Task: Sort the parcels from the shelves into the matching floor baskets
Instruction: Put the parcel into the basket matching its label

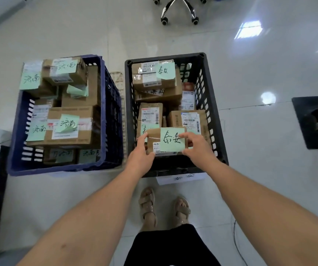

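Floor [250, 73] bears blue basket [58, 168], black basket [164, 57], both parcel-filled; my left grip [142, 150] and right grip [196, 146] clasp one parcel [154, 138].

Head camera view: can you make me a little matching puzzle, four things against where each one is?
Things: 1 blue basket; 2 black basket; 3 small parcel; 4 chair base.
Places: A top edge of view; B between left hand and right hand; C left of the pair; D right of the pair.
Pairs: 1-C; 2-D; 3-B; 4-A.
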`<state>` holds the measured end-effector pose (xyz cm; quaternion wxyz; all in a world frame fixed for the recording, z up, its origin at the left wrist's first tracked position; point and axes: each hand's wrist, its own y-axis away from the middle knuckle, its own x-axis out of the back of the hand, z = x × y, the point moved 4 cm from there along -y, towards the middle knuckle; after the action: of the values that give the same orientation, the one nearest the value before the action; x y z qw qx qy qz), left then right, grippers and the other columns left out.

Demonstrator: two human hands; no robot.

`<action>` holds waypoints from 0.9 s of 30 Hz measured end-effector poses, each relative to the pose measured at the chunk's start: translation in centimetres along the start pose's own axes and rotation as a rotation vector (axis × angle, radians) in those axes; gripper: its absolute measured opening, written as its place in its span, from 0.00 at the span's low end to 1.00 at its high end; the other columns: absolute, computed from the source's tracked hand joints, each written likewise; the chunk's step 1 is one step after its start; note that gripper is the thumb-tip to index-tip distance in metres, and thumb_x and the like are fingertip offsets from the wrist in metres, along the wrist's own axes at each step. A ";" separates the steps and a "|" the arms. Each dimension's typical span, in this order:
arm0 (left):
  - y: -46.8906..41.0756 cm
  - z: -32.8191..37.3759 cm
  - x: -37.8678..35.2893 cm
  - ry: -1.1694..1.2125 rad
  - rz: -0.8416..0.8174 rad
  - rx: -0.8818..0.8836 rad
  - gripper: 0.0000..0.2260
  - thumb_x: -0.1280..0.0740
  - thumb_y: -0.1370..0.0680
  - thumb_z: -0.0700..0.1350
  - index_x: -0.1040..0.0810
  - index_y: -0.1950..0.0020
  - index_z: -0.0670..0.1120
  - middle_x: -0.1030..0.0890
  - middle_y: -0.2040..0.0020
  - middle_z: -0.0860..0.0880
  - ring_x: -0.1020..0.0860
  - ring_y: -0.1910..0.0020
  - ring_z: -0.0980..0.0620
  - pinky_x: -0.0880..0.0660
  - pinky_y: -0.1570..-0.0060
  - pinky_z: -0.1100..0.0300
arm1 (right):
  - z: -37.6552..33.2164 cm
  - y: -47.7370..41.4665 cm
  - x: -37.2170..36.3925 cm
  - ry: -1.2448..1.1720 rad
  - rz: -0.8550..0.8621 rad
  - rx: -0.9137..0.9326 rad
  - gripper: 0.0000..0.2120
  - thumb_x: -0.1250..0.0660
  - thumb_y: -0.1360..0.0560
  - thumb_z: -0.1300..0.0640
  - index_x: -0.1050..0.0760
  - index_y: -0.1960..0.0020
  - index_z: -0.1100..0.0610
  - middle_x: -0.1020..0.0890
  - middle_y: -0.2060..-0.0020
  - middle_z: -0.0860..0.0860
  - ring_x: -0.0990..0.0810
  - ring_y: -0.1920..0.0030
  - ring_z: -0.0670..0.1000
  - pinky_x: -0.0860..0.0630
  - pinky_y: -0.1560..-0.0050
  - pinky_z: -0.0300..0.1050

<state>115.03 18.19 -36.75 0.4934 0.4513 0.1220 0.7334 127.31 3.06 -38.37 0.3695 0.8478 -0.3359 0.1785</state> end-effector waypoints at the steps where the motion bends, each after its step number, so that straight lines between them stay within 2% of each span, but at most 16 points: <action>1: -0.6 0.4 0.0 -0.002 -0.006 -0.011 0.30 0.38 0.21 0.44 0.49 0.25 0.62 0.26 0.33 0.49 0.23 0.47 0.48 0.24 0.46 0.47 | 0.0 -0.5 0.3 -0.003 0.014 -0.006 0.24 0.31 0.27 0.67 0.27 0.38 0.44 0.28 0.38 0.54 0.25 0.43 0.53 0.20 0.48 0.45; 3: -1.9 1.5 0.3 0.007 -0.011 -0.029 0.30 0.38 0.20 0.43 0.49 0.25 0.61 0.26 0.34 0.50 0.23 0.48 0.48 0.23 0.47 0.48 | -0.3 -1.6 1.2 0.004 0.046 -0.007 0.24 0.31 0.27 0.67 0.28 0.37 0.45 0.29 0.38 0.54 0.26 0.42 0.53 0.20 0.49 0.44; 6: -3.9 3.2 0.9 0.009 -0.007 -0.065 0.30 0.38 0.20 0.42 0.48 0.24 0.60 0.26 0.34 0.48 0.23 0.50 0.48 0.23 0.55 0.52 | -1.1 -3.3 2.7 0.020 0.085 -0.002 0.25 0.31 0.26 0.66 0.28 0.35 0.45 0.29 0.37 0.54 0.26 0.39 0.54 0.20 0.49 0.44; 11: -8.0 4.9 2.6 0.004 0.016 -0.096 0.30 0.38 0.20 0.43 0.49 0.24 0.59 0.28 0.31 0.47 0.23 0.43 0.45 0.24 0.46 0.48 | -3.5 -7.2 4.2 0.040 0.111 0.042 0.25 0.33 0.26 0.66 0.29 0.34 0.46 0.30 0.38 0.55 0.26 0.43 0.53 0.20 0.49 0.47; 13: -9.9 5.3 3.5 0.010 0.031 -0.104 0.30 0.38 0.20 0.43 0.49 0.23 0.59 0.29 0.30 0.47 0.24 0.45 0.48 0.24 0.49 0.52 | -4.5 -9.1 4.2 0.073 0.115 0.060 0.25 0.34 0.25 0.65 0.30 0.33 0.45 0.30 0.37 0.55 0.28 0.46 0.50 0.24 0.50 0.42; 15: -11.8 5.4 4.3 0.019 0.047 -0.104 0.30 0.39 0.19 0.42 0.50 0.23 0.58 0.28 0.31 0.47 0.26 0.48 0.50 0.27 0.53 0.55 | -5.3 -11.1 4.0 0.119 0.105 0.074 0.25 0.36 0.24 0.65 0.32 0.31 0.45 0.30 0.37 0.54 0.29 0.50 0.49 0.30 0.57 0.35; 16: -12.7 5.3 4.6 0.027 0.056 -0.100 0.30 0.39 0.19 0.42 0.50 0.23 0.57 0.27 0.32 0.47 0.26 0.48 0.50 0.29 0.53 0.56 | -5.7 -12.1 3.8 0.118 0.096 0.079 0.26 0.37 0.23 0.66 0.32 0.30 0.45 0.31 0.36 0.54 0.28 0.52 0.49 0.31 0.60 0.34; 17: -13.5 5.3 5.0 0.032 0.064 -0.096 0.30 0.39 0.19 0.42 0.50 0.22 0.57 0.27 0.32 0.47 0.25 0.46 0.49 0.29 0.52 0.56 | -6.1 -13.0 3.5 0.103 0.086 0.080 0.26 0.38 0.23 0.66 0.33 0.29 0.45 0.32 0.36 0.55 0.26 0.51 0.51 0.28 0.59 0.35; 18: -14.3 5.2 5.3 0.032 0.072 -0.092 0.30 0.40 0.19 0.42 0.50 0.22 0.57 0.28 0.32 0.47 0.25 0.43 0.48 0.28 0.50 0.55 | -6.4 -13.8 3.2 0.088 0.077 0.081 0.27 0.39 0.23 0.67 0.33 0.29 0.46 0.32 0.36 0.55 0.26 0.48 0.52 0.24 0.53 0.39; 20: -15.6 5.0 5.7 0.031 0.083 -0.088 0.30 0.40 0.19 0.42 0.51 0.22 0.57 0.28 0.30 0.47 0.26 0.42 0.49 0.27 0.48 0.55 | -7.0 -15.0 2.5 0.079 0.056 0.084 0.29 0.40 0.23 0.68 0.35 0.27 0.46 0.33 0.34 0.55 0.27 0.42 0.53 0.25 0.43 0.43; 22: -16.5 4.8 6.1 0.047 0.099 -0.083 0.29 0.41 0.19 0.41 0.51 0.22 0.57 0.28 0.31 0.47 0.28 0.45 0.53 0.28 0.53 0.60 | -7.4 -15.8 1.9 0.072 0.040 0.091 0.30 0.41 0.23 0.69 0.36 0.27 0.45 0.34 0.33 0.53 0.28 0.40 0.53 0.26 0.44 0.42; 27: -16.6 4.1 6.8 0.068 0.154 -0.091 0.28 0.39 0.20 0.44 0.46 0.23 0.57 0.25 0.35 0.48 0.27 0.47 0.52 0.31 0.52 0.59 | -7.8 -16.2 1.4 0.068 0.050 0.102 0.28 0.41 0.23 0.68 0.34 0.28 0.47 0.33 0.32 0.53 0.28 0.38 0.54 0.25 0.43 0.44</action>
<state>127.67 30.84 -41.12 0.4511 0.4115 0.0700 0.7889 139.24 16.36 -40.59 0.3323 0.8504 -0.3344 0.2334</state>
